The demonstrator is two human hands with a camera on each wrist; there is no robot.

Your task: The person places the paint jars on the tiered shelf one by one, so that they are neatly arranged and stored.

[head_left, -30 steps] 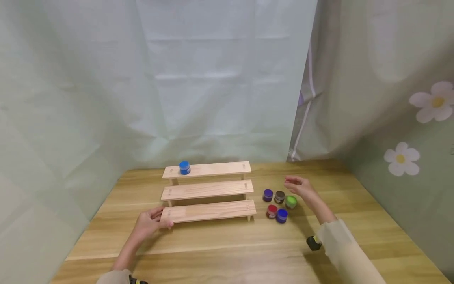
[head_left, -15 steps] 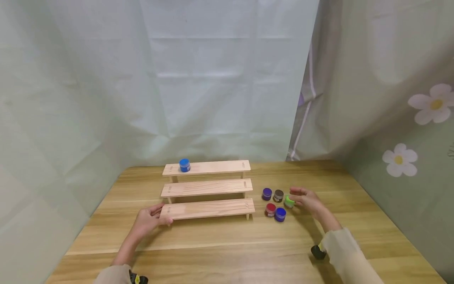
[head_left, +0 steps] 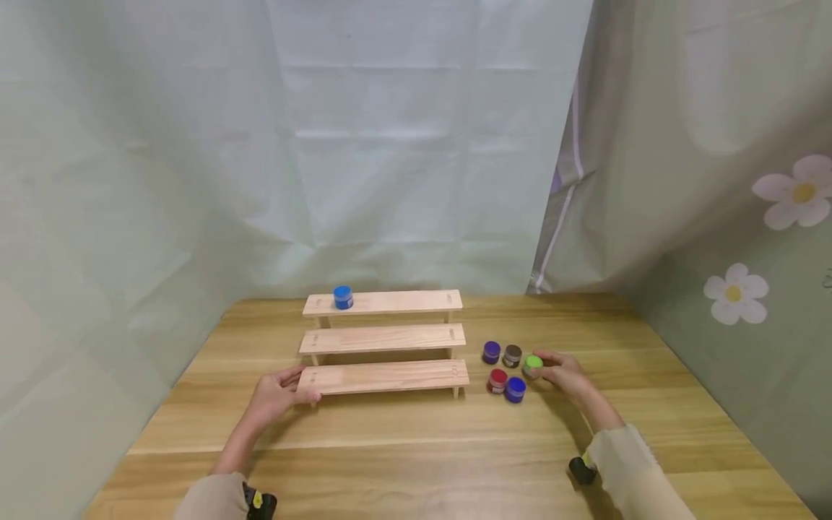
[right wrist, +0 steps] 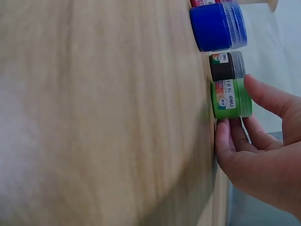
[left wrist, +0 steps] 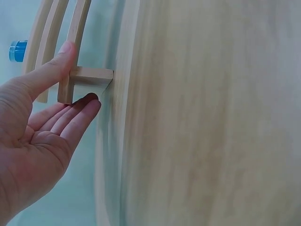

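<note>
A three-step wooden display rack stands at the middle of the table. My left hand grips the left end of its lowest step; in the left wrist view the thumb lies on the board and the fingers curl by its end. On the rack's top step, toward the left, sits a light blue paint jar. To the right of the rack, my right hand holds a green paint jar between thumb and fingers. The jar is upright, low at the table, beside a dark brown jar.
Near the green jar stand a purple jar, a red jar and a dark blue jar. Pale curtains hang along the back and sides of the wooden table.
My right hand has come down from above the jars and taken hold of the green one. My left hand keeps its grip on the rack. The head view has shifted slightly.
</note>
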